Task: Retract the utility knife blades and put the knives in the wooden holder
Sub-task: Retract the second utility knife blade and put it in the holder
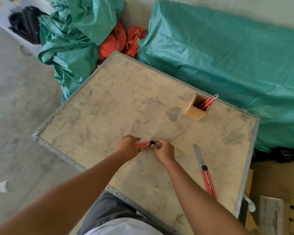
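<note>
Green tarpaulins (227,53) lie behind a dusty counter (109,102) edged in grey metal. Near its middle, the left hand (128,147) grips the red handle of a utility knife (143,144), while the right hand (165,150) pinches its blade end by the black slider. A 2nd knife (205,171) lies to the right, blade extended. Farther back, the wooden holder (197,107) contains red knives (209,101).

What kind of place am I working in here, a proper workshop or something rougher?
Probably a rough storage or site area, not a fitted workshop: bare concrete floor, bulky loads under green tarpaulins, and a stained board table with a metal edge serving as the bench.
</note>
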